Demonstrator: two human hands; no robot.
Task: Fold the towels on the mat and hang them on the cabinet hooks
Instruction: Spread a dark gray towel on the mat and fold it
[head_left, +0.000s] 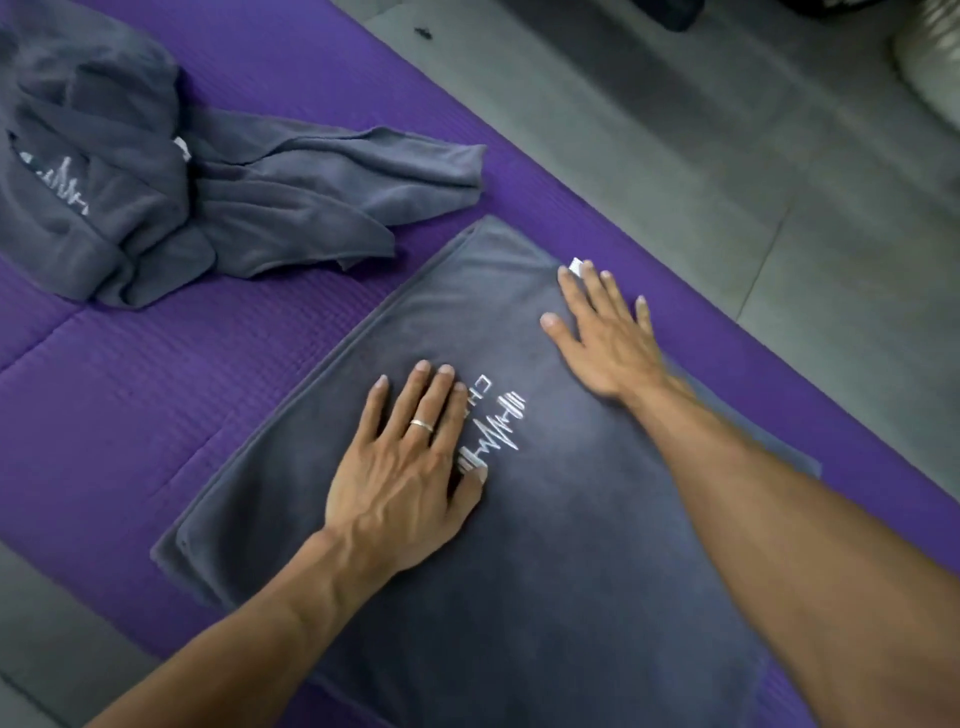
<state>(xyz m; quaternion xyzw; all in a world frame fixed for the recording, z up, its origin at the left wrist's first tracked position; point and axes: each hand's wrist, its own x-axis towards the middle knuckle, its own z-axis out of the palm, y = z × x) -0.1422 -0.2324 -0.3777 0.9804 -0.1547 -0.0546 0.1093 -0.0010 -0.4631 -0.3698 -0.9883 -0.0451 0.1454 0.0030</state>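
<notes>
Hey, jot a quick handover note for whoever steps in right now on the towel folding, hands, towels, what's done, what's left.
Left hand: flat, palm down on the spread grey towel, beside its white logo.
Right hand: flat, fingers splayed near the towel's far edge, by the white tag. Neither hand grips anything.
Spread towel lies smooth on the purple mat; it looks partly folded.
Crumpled towels sit in a heap at the mat's far left, untouched.
Left: finish this fold, fold the heap, hang all on the cabinet hooks, which are not in view.
</notes>
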